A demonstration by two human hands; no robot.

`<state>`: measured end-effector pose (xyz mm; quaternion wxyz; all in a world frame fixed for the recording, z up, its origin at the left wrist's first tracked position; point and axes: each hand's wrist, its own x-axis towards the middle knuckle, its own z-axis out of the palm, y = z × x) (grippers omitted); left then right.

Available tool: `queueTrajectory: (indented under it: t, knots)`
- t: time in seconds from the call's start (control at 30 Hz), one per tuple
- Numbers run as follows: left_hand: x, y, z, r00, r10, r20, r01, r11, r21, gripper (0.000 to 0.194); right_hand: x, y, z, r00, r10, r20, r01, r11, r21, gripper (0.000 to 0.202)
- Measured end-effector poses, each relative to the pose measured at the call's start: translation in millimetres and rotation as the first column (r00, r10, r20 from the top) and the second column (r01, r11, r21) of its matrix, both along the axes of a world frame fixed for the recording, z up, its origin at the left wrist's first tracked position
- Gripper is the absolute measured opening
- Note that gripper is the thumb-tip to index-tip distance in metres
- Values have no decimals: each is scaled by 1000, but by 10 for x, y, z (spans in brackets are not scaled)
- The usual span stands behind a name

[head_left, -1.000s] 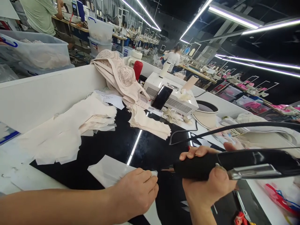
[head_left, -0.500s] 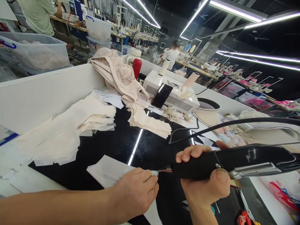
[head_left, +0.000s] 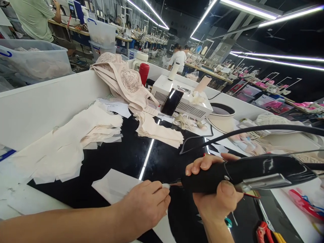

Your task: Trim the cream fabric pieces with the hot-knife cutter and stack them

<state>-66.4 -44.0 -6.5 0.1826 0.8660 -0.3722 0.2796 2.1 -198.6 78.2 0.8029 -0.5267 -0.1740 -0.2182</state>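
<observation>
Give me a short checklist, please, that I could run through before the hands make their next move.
1. White sheet pinched by the left hand: ok.
2. Black handheld tool wrapped by the right hand: ok.
3. Left fingers well back from the tool's narrow tip: not ok, the tip points right at them.
4. Tool switched on or off: cannot tell.
5. Black cord off the left hand: ok, it arches above the tool.
6. Red-handled tool away from the left hand: ok, it lies to the right of the right hand.
</observation>
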Motion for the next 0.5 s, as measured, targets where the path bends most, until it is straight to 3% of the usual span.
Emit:
queueTrajectory:
  t: [0.5]
  knots:
    - [-28,31,-15,996,40,79,-44,998,49,18,11,9,-48,998,37,53,-37,999,-6,46]
